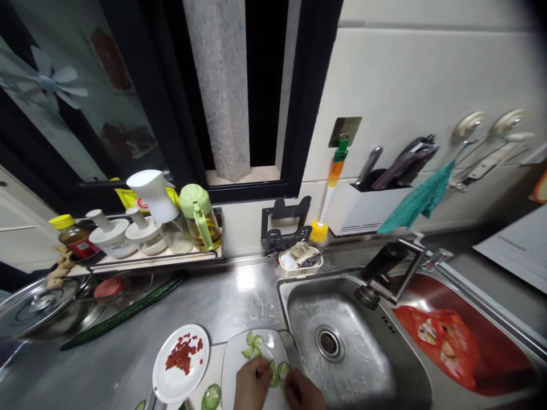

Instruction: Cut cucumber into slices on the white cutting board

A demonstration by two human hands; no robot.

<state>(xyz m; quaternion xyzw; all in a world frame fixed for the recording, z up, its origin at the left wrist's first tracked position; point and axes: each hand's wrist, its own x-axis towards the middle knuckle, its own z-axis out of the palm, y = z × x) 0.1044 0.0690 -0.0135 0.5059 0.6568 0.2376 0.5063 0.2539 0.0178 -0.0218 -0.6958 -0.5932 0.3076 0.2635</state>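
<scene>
Both hands are low over a white plate point(233, 364) at the bottom centre. My left hand point(251, 384) is closed in a pinch at the edge of a green cucumber slice point(273, 374). Just to the right, my right hand point(302, 390) has its fingers curled together beside another cucumber slice point(282, 368); what is between them is hidden. More thin slices point(253, 345) are grouped on the plate's far side. Left of the plate lies a stack of cucumber slices point(211, 397). A small white plate point(160, 376) holds red dried berries point(183, 354).
A steel sink point(350, 341) adjoins the plate's right side, with a black faucet point(382, 265) above it. A red plastic bag point(453, 341) lies in the second basin. A whole cucumber point(123, 315) rests at the back left, below a rack with an oil jug point(199, 219).
</scene>
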